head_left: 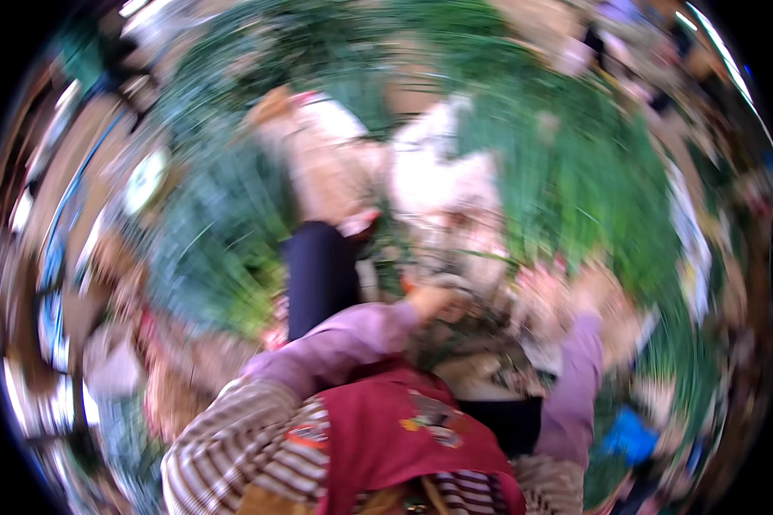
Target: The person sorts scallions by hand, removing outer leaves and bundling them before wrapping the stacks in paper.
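Motion blurs the whole head view. My left hand (438, 302), in a purple sleeve, is in front of my body near the middle. Its fingers look closed, and what they hold, if anything, is too smeared to name. A small orange bit and a greyish curved shape show beside it. My right hand (591, 287) reaches to the root ends of a large spread of green onions (575, 180) on the right. Its fingers are smeared, so I cannot tell whether they grip any stalks. Pale pinkish root ends (537, 287) lie just left of it.
More green onions (219, 227) lie left of my dark-trousered knee (322, 275). Ahead are a brown sack-like shape (322, 167) and white sheeting (442, 167). A blue plastic piece (631, 433) lies at lower right. A blue cord or hose (73, 202) runs along the left.
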